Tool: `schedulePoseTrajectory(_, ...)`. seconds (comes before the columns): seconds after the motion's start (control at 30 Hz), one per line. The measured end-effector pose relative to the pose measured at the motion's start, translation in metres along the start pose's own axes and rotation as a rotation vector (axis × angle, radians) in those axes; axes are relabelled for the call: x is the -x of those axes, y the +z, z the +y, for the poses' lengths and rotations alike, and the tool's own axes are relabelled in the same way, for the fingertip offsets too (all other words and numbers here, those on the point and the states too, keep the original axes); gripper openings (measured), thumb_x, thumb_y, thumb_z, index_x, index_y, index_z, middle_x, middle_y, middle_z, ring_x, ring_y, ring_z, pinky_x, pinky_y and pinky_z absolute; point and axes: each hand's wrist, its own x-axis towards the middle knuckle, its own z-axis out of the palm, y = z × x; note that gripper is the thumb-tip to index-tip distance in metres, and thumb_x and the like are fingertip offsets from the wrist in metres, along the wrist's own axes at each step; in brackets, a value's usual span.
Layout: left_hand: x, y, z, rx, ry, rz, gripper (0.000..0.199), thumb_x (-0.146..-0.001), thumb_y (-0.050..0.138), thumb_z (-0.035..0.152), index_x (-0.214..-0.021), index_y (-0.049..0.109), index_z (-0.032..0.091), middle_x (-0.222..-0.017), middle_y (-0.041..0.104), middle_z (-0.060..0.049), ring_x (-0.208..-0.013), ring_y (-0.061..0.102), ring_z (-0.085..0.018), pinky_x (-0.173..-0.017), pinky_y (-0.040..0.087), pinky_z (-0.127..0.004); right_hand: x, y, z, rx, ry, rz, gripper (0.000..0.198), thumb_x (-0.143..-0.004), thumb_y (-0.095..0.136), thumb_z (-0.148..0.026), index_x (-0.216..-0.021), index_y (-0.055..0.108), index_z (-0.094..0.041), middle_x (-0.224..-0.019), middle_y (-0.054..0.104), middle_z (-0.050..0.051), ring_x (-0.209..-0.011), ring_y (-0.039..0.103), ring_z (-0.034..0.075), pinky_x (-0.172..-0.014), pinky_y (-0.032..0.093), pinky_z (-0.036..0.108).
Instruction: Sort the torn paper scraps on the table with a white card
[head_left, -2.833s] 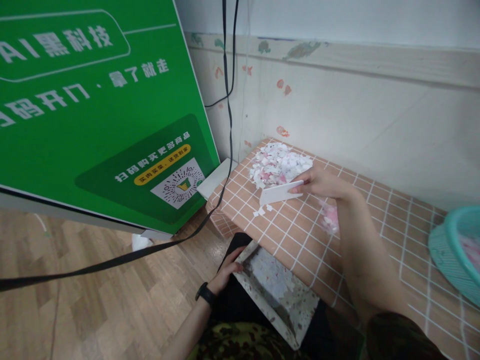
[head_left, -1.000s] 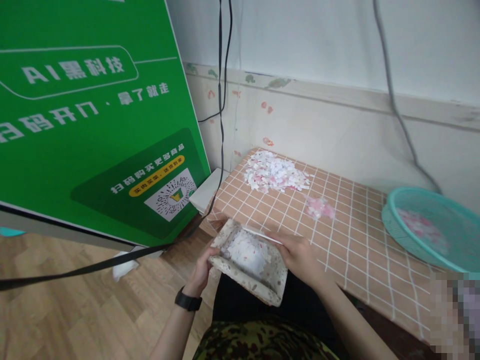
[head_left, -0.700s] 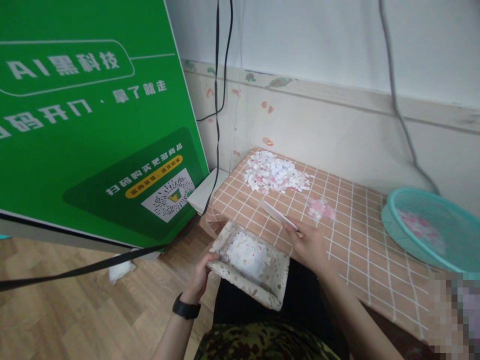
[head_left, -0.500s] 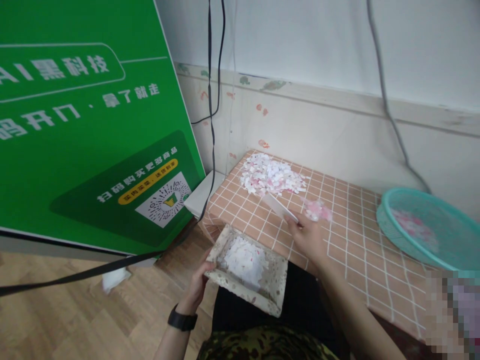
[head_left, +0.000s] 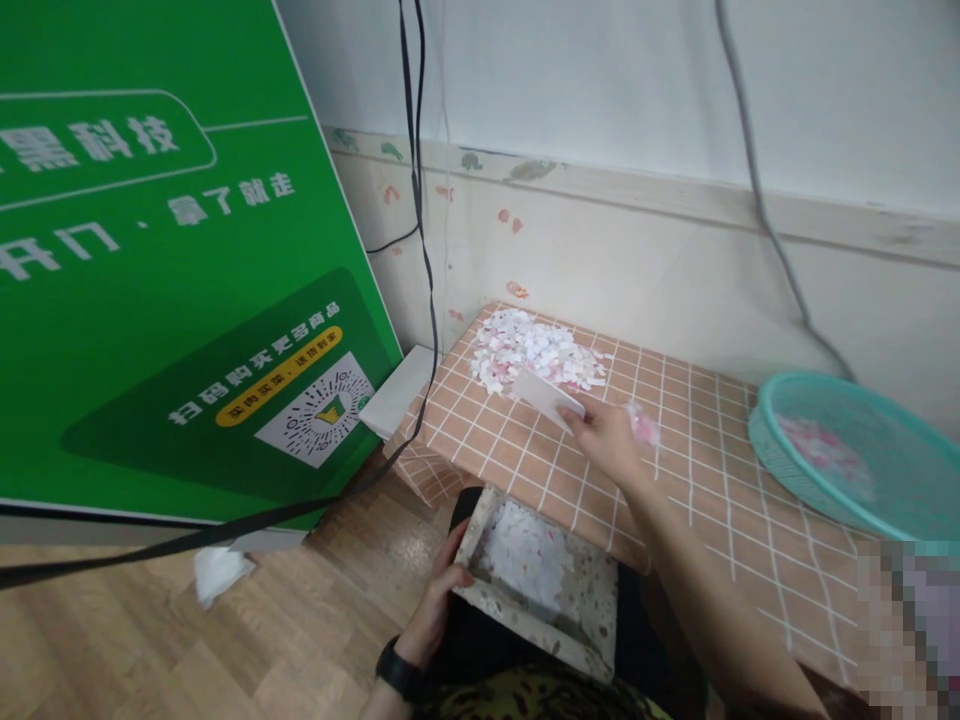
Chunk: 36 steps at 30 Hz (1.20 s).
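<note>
My left hand [head_left: 444, 588] is closed on the left edge of a shallow patterned tray [head_left: 600, 600], held over my lap just below the table's front edge. White paper scraps [head_left: 525, 552] with a few pink bits lie in the tray. Between the thumb and fingers of my right hand [head_left: 606, 440] is a flat white card [head_left: 541, 395], tilted above the table. The card's far end is close to a spread heap of white and pink paper scraps [head_left: 534, 345]. A smaller pink and white clump [head_left: 643, 425] lies just beyond my right hand, partly hidden by it.
A checked brown cloth covers the table [head_left: 720, 480]. On the right stands a teal mesh basket [head_left: 772, 440] with pink scraps inside. A green printed cabinet [head_left: 225, 250] fills the left. A black strap [head_left: 429, 300] hangs in front of the table's left corner.
My left hand and the tray have moved right and down, closer to my body. My right hand has shifted slightly left and up, and the card's flat face shows more.
</note>
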Motion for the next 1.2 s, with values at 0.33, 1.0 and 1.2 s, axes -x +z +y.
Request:
schedulePoseTrajectory(0.33, -0.014, 0.006, -0.002, -0.113, 0.059, -0.125, 0.072, -0.064, 0.05, 0.013, -0.135, 0.054, 0.024, -0.138, 0.059, -0.001, -0.134, 0.04, -0.034, -0.113, 0.023, -0.048, -0.025, -0.018, 0.005, -0.089, -0.086, -0.189, 0.029, -0.089, 0.051, -0.037, -0.097, 0.072, -0.019, -0.073, 0.069, 0.002, -0.063, 0.057, 0.016, -0.059, 0.037, 0.028)
schedulePoseTrajectory(1.0, -0.023, -0.005, -0.003, -0.247, 0.099, -0.139, 0.073, -0.064, 0.049, 0.017, -0.137, 0.052, 0.023, -0.141, 0.056, -0.003, -0.134, 0.038, -0.036, -0.113, 0.021, -0.051, -0.082, -0.045, 0.013, -0.036, -0.234, -0.395, 0.023, -0.084, 0.056, -0.035, -0.081, 0.071, -0.018, -0.066, 0.063, 0.002, -0.06, 0.053, 0.015, -0.057, 0.035, 0.028)
schedulePoseTrajectory(1.2, -0.021, -0.001, 0.006, -0.269, 0.06, -0.169, 0.076, -0.063, 0.049, 0.017, -0.139, 0.049, 0.024, -0.144, 0.052, -0.002, -0.134, 0.036, -0.036, -0.112, 0.022, -0.049, -0.079, -0.04, 0.021, -0.157, -0.228, -0.445, 0.025, -0.082, 0.059, -0.037, -0.087, 0.073, -0.017, -0.069, 0.065, 0.002, -0.062, 0.055, 0.015, -0.057, 0.038, 0.029)
